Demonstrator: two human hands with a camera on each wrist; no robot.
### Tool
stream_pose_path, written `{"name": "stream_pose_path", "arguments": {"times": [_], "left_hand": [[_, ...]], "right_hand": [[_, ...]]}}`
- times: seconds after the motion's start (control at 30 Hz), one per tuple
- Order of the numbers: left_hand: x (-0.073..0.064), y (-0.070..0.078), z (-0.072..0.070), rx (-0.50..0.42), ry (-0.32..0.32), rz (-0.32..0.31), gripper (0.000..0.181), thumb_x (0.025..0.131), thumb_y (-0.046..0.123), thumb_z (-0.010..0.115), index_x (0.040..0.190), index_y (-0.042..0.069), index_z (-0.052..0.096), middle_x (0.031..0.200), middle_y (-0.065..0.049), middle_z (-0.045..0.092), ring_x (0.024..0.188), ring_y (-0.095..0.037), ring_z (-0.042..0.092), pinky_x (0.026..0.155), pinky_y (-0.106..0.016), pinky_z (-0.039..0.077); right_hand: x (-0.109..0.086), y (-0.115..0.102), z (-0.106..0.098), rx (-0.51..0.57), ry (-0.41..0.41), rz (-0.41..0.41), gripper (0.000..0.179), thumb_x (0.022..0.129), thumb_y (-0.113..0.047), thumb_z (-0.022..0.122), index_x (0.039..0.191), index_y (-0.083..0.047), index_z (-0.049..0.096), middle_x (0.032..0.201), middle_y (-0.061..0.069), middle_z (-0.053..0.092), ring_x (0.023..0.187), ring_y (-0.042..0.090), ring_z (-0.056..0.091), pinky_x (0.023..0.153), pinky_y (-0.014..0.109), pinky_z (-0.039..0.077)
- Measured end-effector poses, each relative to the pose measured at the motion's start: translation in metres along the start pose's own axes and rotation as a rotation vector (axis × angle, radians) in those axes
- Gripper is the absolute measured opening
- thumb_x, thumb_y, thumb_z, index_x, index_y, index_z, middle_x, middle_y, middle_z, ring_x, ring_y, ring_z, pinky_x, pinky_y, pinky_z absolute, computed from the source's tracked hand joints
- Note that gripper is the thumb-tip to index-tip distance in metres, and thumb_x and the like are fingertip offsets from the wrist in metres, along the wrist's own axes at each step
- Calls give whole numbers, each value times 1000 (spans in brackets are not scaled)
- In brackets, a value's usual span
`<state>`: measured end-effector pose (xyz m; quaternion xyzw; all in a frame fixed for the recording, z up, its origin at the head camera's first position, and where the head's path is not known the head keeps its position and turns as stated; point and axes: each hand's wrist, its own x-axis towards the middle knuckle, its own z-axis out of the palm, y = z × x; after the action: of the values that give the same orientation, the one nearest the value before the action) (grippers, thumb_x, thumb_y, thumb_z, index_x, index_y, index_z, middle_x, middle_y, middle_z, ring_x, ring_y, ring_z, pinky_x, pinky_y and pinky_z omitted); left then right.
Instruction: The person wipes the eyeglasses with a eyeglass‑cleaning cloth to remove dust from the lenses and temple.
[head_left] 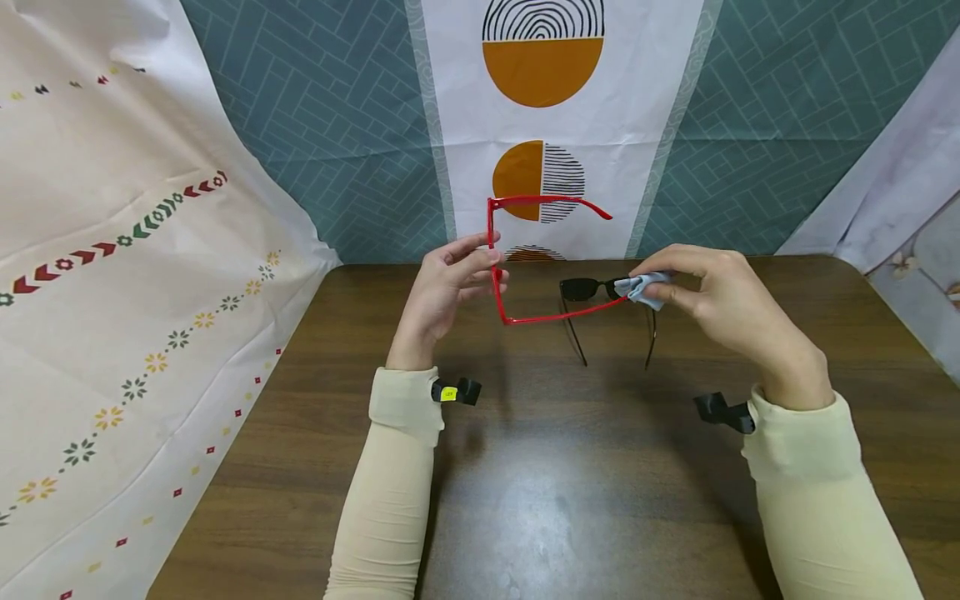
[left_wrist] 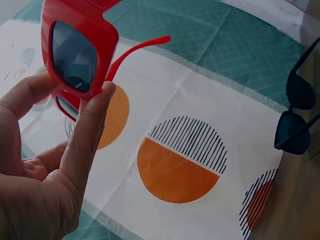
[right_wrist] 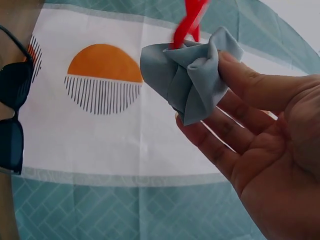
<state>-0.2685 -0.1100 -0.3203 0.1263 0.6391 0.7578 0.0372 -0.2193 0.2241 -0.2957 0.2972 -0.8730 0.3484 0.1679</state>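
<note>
Raised above the table is a pair of red-framed sunglasses (head_left: 536, 200) with dark lenses, both temples unfolded and pointing right. My left hand (head_left: 442, 292) pinches its front between thumb and fingers, seen close in the left wrist view at the red frame (left_wrist: 111, 37). My right hand (head_left: 731, 304) pinches a crumpled light blue cloth (right_wrist: 192, 75) around the tip of the nearer red temple. Behind the cloth, a pair of black sunglasses (head_left: 580, 290) sits on the table with its temples open toward me; the cloth hides part of one lens.
The brown wooden table (head_left: 525, 500) reaches back to a hanging cloth with orange and striped circles (head_left: 543, 73). A cream patterned cloth (head_left: 150, 292) drapes along the left side. Pale fabric (head_left: 892, 183) hangs at the right.
</note>
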Motion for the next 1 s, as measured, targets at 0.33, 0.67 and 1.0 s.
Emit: {"name": "stream_pose_path", "arguments": {"times": [0.33,0.67,1.0], "left_hand": [[3,-8,19,32,-10,-24,52,97,16,72,144,-1,58,115,-13,70,94,-30,76,99,-49,56],[4,-12,26,62,2,-14,50,97,19,73,142,2,60,114,-15,69,95,-34,75,93,-47,60],[4,-12,31,22,56,8,48,96,16,74,140,1,61,112,-14,70,92,-28,76,91,-48,60]], "right_hand": [[6,-28,38,52,-12,-193,27,87,6,79,110,-9,78,102,-4,73,83,8,61,73,15,47],[7,-38,64,57,-101,-198,23,90,1,78,111,-10,78,101,-8,72,84,7,62,76,26,55],[6,-45,76,-62,-134,-175,26,92,-4,78,118,-5,76,109,2,73,90,19,63,83,37,54]]}}
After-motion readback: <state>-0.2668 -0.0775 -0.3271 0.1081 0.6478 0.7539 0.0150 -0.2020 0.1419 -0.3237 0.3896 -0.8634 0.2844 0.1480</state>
